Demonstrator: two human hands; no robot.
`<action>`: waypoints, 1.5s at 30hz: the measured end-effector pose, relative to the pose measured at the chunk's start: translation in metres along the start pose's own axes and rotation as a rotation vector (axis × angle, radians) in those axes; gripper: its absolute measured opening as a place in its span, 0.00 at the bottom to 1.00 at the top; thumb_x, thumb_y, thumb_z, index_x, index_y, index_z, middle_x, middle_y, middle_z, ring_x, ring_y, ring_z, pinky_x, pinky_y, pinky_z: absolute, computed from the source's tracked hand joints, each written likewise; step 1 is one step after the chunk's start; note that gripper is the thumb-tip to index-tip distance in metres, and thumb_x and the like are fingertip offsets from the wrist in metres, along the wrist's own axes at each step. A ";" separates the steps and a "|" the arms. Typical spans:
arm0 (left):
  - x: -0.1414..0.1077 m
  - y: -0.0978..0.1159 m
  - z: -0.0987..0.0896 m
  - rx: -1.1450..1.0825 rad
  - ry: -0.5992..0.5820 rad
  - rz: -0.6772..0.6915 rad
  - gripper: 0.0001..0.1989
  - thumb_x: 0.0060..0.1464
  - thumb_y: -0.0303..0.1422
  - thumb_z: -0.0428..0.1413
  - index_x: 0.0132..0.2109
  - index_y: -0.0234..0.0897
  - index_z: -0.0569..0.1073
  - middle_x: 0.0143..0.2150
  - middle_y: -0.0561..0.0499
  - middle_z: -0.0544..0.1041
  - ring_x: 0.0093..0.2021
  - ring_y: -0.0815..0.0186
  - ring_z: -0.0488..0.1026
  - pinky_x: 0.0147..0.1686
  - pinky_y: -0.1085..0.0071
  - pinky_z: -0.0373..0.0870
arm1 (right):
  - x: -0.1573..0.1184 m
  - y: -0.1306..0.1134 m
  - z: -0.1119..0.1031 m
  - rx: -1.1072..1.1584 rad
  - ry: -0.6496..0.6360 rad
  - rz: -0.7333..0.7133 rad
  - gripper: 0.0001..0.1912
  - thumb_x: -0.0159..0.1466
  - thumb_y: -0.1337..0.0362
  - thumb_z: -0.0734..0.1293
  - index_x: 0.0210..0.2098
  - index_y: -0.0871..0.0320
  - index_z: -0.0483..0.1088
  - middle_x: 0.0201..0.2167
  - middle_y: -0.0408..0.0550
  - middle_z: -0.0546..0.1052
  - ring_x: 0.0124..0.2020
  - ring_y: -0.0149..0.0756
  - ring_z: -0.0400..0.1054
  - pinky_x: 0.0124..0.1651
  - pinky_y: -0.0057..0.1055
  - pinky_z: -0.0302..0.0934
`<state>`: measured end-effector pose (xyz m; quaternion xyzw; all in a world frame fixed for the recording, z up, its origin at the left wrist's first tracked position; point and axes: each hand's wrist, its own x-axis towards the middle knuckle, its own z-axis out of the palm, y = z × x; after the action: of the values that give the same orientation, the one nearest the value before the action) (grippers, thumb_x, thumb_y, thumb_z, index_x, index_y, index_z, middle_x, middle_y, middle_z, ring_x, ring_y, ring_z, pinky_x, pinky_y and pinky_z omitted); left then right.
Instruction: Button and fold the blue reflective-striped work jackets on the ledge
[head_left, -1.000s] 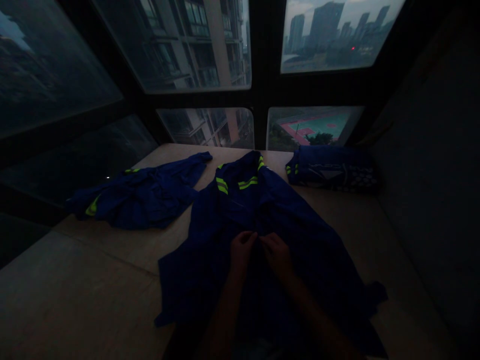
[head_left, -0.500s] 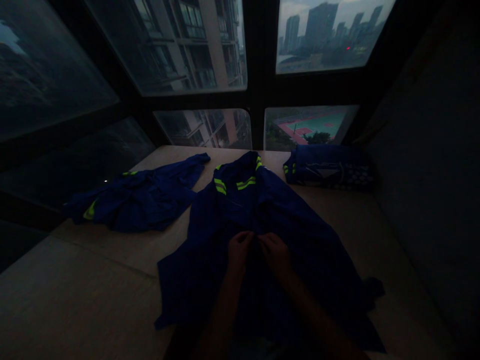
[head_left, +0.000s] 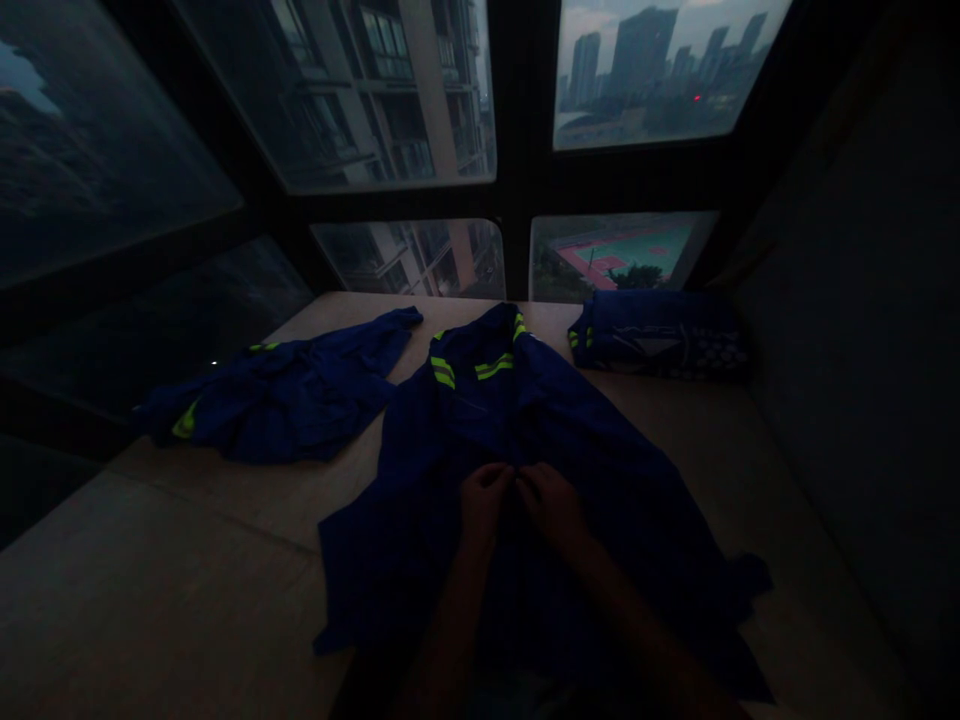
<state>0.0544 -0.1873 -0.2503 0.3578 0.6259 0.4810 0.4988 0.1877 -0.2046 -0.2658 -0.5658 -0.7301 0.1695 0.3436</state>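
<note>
A dark blue jacket (head_left: 630,480) with yellow-green reflective stripes lies spread out before me, its collar toward the window. Over the middle of its front, my left hand (head_left: 482,500) pinches the cloth between thumb and fingers. Close beside it, almost fingertip to fingertip, my right hand (head_left: 553,505) pinches at the same front opening. Whether a button or another fastener sits between the fingers is too dark to make out. The jacket's lower end runs beneath my forearms.
Another blue garment (head_left: 292,400) with yellow-green patches lies crumpled at the left. A folded blue garment (head_left: 660,335) with pale print rests at the back right, near the wall. The pale ledge (head_left: 187,570) ends at dark-framed windows (head_left: 517,200).
Both hands stay at the jacket's front, and their fingertips have come slightly closer together. The garments lie as before; the view has shifted very slightly.
</note>
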 end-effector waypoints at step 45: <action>-0.003 -0.008 0.003 0.104 -0.014 0.153 0.12 0.43 0.35 0.61 0.37 0.36 0.78 0.38 0.46 0.81 0.40 0.60 0.78 0.44 0.66 0.72 | 0.041 0.008 -0.007 0.478 -0.247 0.467 0.11 0.60 0.61 0.61 0.30 0.58 0.74 0.24 0.45 0.76 0.26 0.35 0.70 0.30 0.28 0.61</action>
<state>0.0580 -0.1918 -0.2575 0.4334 0.6174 0.4820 0.4457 0.1932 -0.1647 -0.2529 -0.5963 -0.5569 0.4765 0.3276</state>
